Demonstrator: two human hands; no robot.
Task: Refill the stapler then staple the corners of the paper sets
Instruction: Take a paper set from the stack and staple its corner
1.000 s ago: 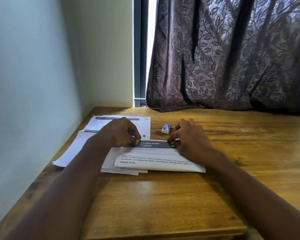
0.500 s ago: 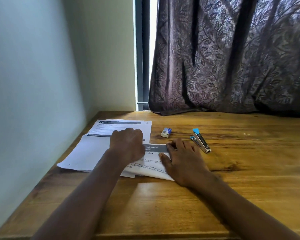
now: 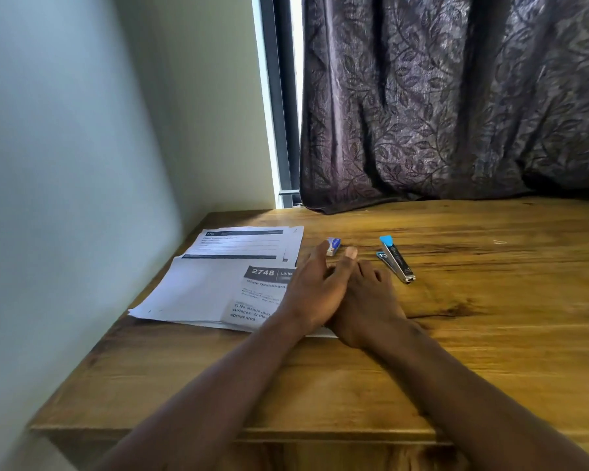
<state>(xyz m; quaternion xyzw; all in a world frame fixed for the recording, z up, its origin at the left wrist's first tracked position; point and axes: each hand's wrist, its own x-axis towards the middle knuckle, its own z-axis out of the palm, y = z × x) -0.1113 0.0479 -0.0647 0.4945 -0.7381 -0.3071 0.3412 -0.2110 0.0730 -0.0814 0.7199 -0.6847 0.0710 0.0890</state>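
Note:
A folded printed sheet headed "2748" (image 3: 262, 294) lies on top of a spread of white paper sets (image 3: 198, 290) at the table's left. My left hand (image 3: 315, 290) reaches across this sheet with fingers stretched flat, fingertips near a small blue and white staple box (image 3: 334, 246). My right hand (image 3: 366, 300) lies flat, partly under the left hand, on the sheet's right end. A silver stapler with blue ends (image 3: 395, 260) lies on the wood just right of both hands, its top raised. Neither hand holds anything.
The wooden table (image 3: 473, 334) meets a pale wall on the left. A dark patterned curtain (image 3: 456, 103) hangs along the table's far edge, beside a window frame (image 3: 279, 113). The table's near edge runs under my forearms.
My left hand has opened from a fist and slid right over the folded sheet, crossing onto my right hand. The sheet's "2748" header is now uncovered. The view has shifted slightly.

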